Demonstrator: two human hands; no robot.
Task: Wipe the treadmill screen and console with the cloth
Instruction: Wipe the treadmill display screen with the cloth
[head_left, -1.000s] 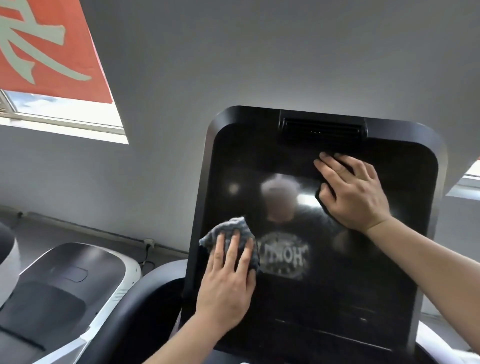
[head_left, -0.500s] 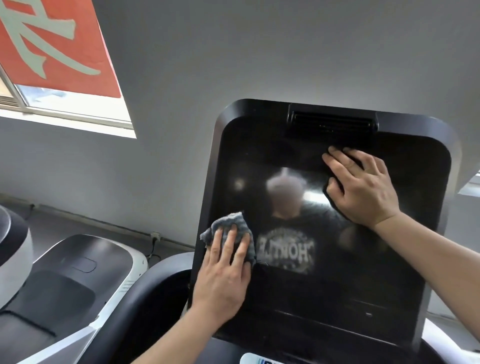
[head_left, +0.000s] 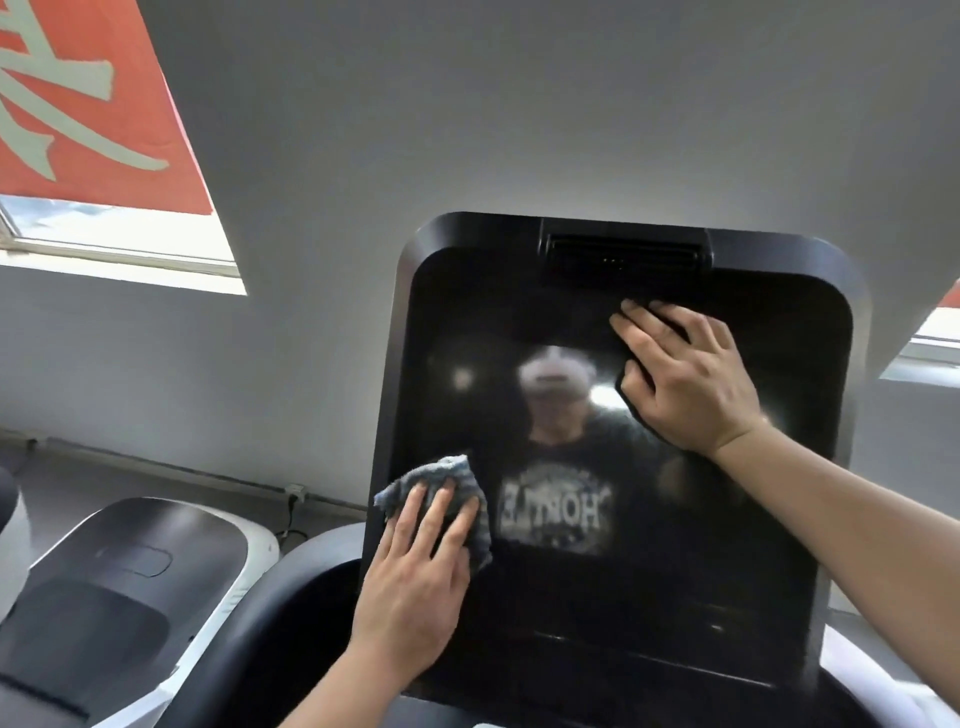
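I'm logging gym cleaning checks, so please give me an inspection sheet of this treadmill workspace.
Surface: glossy black treadmill screen, tilted, showing reflections.
Job's things: crumpled blue-grey cloth pressed on the screen's lower left; a dark cloth edge shows under the other hand.
Clutter: nothing seen.
Hands: left hand presses the cloth with straight fingers; right hand lies flat near the black top vent.
Cables: thin dark cable by a wall socket.
Surroundings: grey wall, red banner, white-and-black machine at left.
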